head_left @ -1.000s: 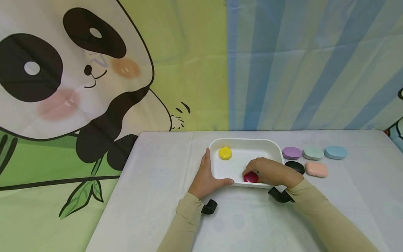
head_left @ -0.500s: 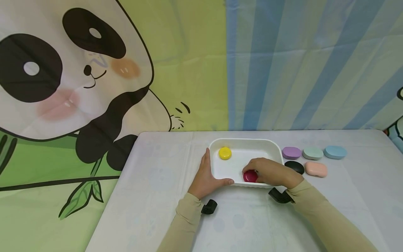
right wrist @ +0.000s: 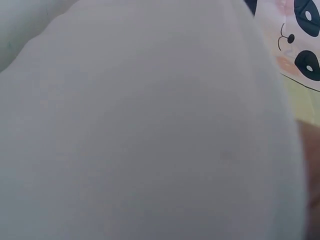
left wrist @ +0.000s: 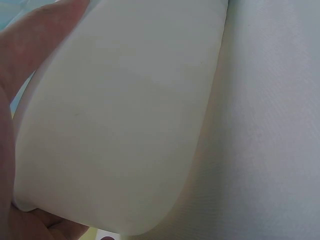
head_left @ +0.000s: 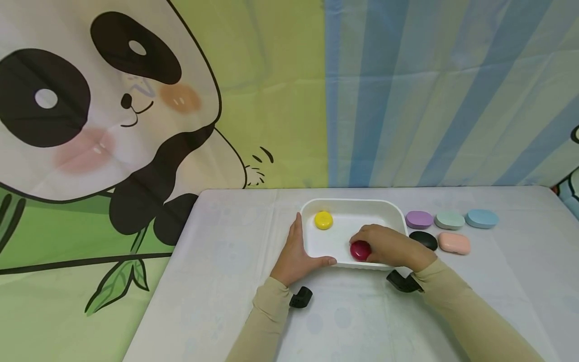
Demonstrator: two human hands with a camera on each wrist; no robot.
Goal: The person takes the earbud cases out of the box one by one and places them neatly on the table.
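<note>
My left hand (head_left: 298, 256) grips the near left corner of a white tray (head_left: 357, 202), fingers along its left wall and thumb on the front rim. In the left wrist view the tray's outer wall (left wrist: 120, 115) fills the middle, beside the thumb (left wrist: 42, 42). Reaching over the front right part of the tray, my right hand (head_left: 389, 246) pinches a small round glossy red piece (head_left: 360, 251). A similar yellow round piece (head_left: 323, 220) lies in the tray's far left part. The tray wall (right wrist: 150, 125) blocks most of the right wrist view; only a sliver of hand shows.
Right of the tray, on the white-covered table (head_left: 235, 251), lie several small rounded pieces: purple (head_left: 419, 219), mint (head_left: 450, 220), light blue (head_left: 482, 218), black (head_left: 423, 240) and pink (head_left: 454, 243). A printed panda curtain (head_left: 271, 90) hangs behind the table.
The red piece has shifted slightly away from the tray's front wall with my right hand, and more of its round face shows. My left hand and the tray stay put.
</note>
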